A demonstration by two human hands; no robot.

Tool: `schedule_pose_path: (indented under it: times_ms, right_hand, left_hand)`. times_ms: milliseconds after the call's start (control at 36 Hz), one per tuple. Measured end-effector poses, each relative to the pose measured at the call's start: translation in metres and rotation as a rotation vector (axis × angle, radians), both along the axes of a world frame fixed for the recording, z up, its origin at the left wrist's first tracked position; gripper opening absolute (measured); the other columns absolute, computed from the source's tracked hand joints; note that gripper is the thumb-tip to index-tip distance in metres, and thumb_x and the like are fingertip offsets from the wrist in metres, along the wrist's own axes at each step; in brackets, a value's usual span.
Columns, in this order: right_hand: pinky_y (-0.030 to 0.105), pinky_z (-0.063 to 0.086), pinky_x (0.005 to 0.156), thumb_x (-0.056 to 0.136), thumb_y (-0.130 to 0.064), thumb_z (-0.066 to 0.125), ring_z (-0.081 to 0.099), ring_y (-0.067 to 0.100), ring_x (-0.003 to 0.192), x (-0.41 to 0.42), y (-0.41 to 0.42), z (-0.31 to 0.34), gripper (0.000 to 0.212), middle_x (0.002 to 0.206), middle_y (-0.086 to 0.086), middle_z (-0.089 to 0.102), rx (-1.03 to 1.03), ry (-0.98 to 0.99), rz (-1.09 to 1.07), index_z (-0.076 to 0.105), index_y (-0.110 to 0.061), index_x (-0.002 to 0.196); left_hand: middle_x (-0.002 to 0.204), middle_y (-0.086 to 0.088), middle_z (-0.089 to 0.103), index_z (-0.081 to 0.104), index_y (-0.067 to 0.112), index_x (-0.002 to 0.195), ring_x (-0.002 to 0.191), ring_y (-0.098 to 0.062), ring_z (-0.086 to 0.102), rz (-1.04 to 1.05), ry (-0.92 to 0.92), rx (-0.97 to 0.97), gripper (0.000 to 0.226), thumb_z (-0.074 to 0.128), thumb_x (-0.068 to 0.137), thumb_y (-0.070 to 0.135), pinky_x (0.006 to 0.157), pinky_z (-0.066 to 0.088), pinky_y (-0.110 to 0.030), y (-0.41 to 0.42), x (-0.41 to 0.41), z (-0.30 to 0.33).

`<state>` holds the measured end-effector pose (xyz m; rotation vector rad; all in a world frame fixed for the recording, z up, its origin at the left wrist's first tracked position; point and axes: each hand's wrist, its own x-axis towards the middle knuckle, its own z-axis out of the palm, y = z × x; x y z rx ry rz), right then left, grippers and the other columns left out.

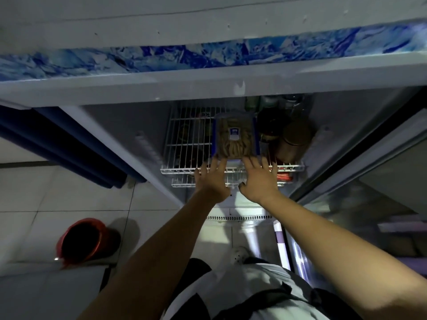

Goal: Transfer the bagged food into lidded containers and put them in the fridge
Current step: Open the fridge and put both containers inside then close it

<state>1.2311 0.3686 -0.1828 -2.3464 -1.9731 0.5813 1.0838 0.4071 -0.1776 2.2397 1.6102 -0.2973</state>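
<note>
A clear lidded container (235, 137) with blue side clips and tan food inside sits on a white wire shelf (184, 139) in the open fridge. My left hand (211, 181) reaches to its front left corner, fingers straight, fingertips at the container's front edge. My right hand (260, 179) reaches to the front right corner with spread fingers, touching or nearly touching the container. Neither hand curls round anything.
Brown jars (294, 139) and dark bottles stand on the shelf right of the container. A lower wire shelf (182, 184) holds red items. The glass fridge door (369, 181) stands open at right. A red bucket (80, 241) sits on the tiled floor at left.
</note>
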Motion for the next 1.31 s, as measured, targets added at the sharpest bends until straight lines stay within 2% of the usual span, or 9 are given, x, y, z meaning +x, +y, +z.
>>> schedule_pose_path:
  times_ms: [83,278,417,528,750,861,1028,1194,1306]
  right_hand:
    - [0.057,-0.001,0.120,0.088,-0.047,0.059,-0.007,0.029,0.152,0.004,-0.008,0.005,0.093,0.166,-0.004,0.001,-0.100,0.013,0.036,0.002,-0.027,0.157]
    - [0.055,0.000,0.120,0.091,-0.052,0.054,-0.010,0.023,0.152,-0.013,-0.059,0.032,0.077,0.166,-0.007,0.003,-0.063,0.110,0.071,0.018,-0.033,0.156]
    - [0.054,-0.007,0.119,0.086,-0.074,0.039,-0.025,0.022,0.149,-0.078,-0.107,0.056,0.077,0.162,-0.012,-0.019,-0.090,0.174,0.280,0.012,-0.047,0.154]
    - [0.051,-0.012,0.119,0.087,-0.076,0.036,-0.028,0.018,0.147,-0.149,-0.136,0.078,0.073,0.160,-0.015,-0.025,-0.094,0.218,0.471,0.010,-0.052,0.152]
    - [0.046,-0.001,0.122,0.082,-0.082,0.030,-0.017,0.013,0.150,-0.309,-0.199,0.114,0.067,0.160,-0.021,-0.017,-0.031,0.289,0.700,0.000,-0.066,0.140]
    - [0.045,0.001,0.121,0.080,-0.083,0.031,-0.017,0.012,0.150,-0.390,-0.232,0.116,0.079,0.162,-0.020,-0.014,-0.011,0.285,0.833,0.012,-0.053,0.151]
    - [0.040,0.000,0.120,0.082,-0.076,0.037,-0.014,0.008,0.150,-0.491,-0.281,0.134,0.062,0.161,-0.024,-0.009,-0.074,0.342,1.046,0.005,-0.068,0.134]
    - [0.043,0.007,0.122,0.071,-0.085,0.027,-0.009,0.003,0.149,-0.578,-0.310,0.146,0.077,0.158,-0.030,-0.005,-0.084,0.365,1.208,0.014,-0.063,0.143]
    - [0.040,0.008,0.123,0.071,-0.079,0.037,-0.006,0.000,0.149,-0.647,-0.326,0.141,0.073,0.156,-0.032,-0.001,-0.194,0.412,1.286,0.021,-0.062,0.140]
  left_hand:
    - [0.167,-0.004,-0.011,-0.007,0.030,0.158,0.151,-0.040,-0.009,-0.060,0.053,-0.026,0.095,0.059,0.092,0.048,0.121,-0.001,-0.060,-0.004,-0.008,0.008]
    - [0.167,0.000,-0.007,0.007,0.040,0.157,0.152,-0.033,-0.011,-0.010,-0.148,0.088,0.078,0.052,0.094,0.050,0.122,-0.002,-0.055,-0.063,-0.065,0.041]
    - [0.159,-0.018,0.031,0.040,0.031,0.150,0.142,-0.049,0.031,0.013,-0.236,0.200,0.077,0.042,0.083,0.069,0.107,0.031,-0.069,-0.135,-0.146,0.041]
    - [0.167,-0.005,-0.001,0.007,0.043,0.156,0.153,-0.035,-0.003,0.214,-0.074,0.052,0.088,0.023,0.079,0.083,0.120,0.003,-0.057,-0.193,-0.221,0.057]
    - [0.166,0.008,-0.011,-0.003,0.053,0.151,0.152,-0.022,-0.017,0.743,-0.263,0.153,0.074,0.036,0.091,0.072,0.124,-0.001,-0.049,-0.330,-0.360,0.092]
    - [0.166,0.008,-0.011,0.004,0.051,0.154,0.151,-0.020,-0.020,0.968,-0.255,0.228,0.073,0.037,0.092,0.071,0.124,-0.006,-0.044,-0.406,-0.421,0.093]
    - [0.166,0.008,-0.009,0.004,0.053,0.152,0.152,-0.019,-0.017,1.277,-0.256,0.286,0.073,0.040,0.091,0.070,0.124,-0.001,-0.045,-0.502,-0.495,0.099]
    - [0.165,0.014,-0.012,-0.001,0.059,0.149,0.152,-0.019,-0.016,1.488,-0.289,0.308,0.072,0.040,0.090,0.072,0.123,0.002,-0.047,-0.561,-0.548,0.095]
    - [0.165,0.014,-0.007,-0.009,0.068,0.138,0.152,-0.020,-0.011,1.622,-0.278,0.355,0.070,0.034,0.084,0.079,0.124,0.005,-0.045,-0.587,-0.584,0.085]
